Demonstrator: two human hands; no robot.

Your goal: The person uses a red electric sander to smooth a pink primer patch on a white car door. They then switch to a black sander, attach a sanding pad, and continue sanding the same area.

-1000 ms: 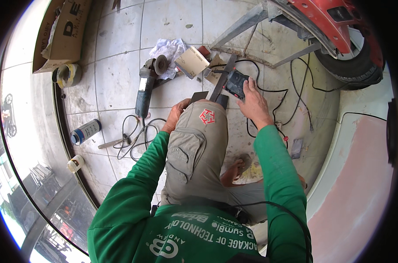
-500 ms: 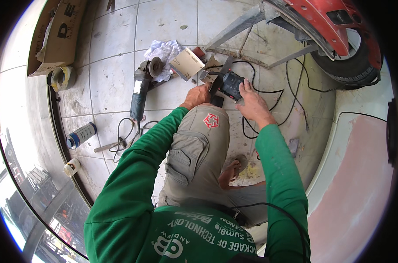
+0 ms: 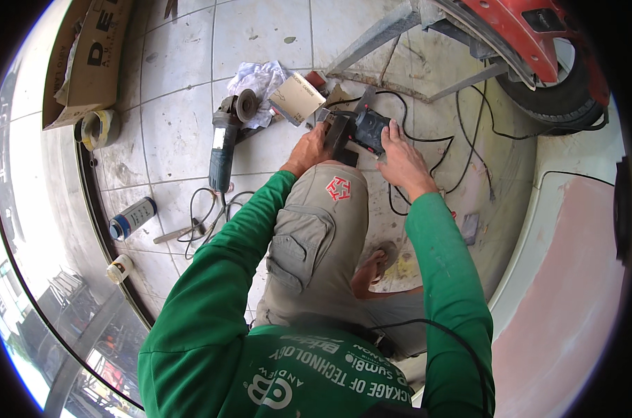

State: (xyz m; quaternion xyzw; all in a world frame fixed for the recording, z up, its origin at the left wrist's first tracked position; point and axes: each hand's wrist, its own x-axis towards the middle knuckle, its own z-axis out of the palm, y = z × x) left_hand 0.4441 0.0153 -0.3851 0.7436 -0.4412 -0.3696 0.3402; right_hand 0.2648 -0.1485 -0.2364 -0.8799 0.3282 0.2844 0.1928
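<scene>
My left hand (image 3: 307, 150) is closed round a dark flat-sided metal piece (image 3: 339, 134), which stands just beyond my knee. To its right is a black boxy device (image 3: 369, 131) with small red parts at its corners; its exact kind is unclear. My right hand (image 3: 405, 161) grips the near right side of this device, with fingers bent over its edge. The metal piece and the device lie close together, and whether they touch is hard to see. Beyond the left hand lies a tan printed sheet or small box (image 3: 297, 99).
An angle grinder (image 3: 223, 143) lies on the tiles at left, beside a white rag (image 3: 256, 78). Further left are a can (image 3: 133, 218), a tape roll (image 3: 98, 130) and a cardboard box (image 3: 86, 70). Black cables (image 3: 469, 150) loop at right, near a metal stand (image 3: 382, 40) and a tyre (image 3: 552, 104).
The dark metal piece has turned a little, so more of its broad side shows. My left hand has shifted slightly with it. My right hand stays on the device.
</scene>
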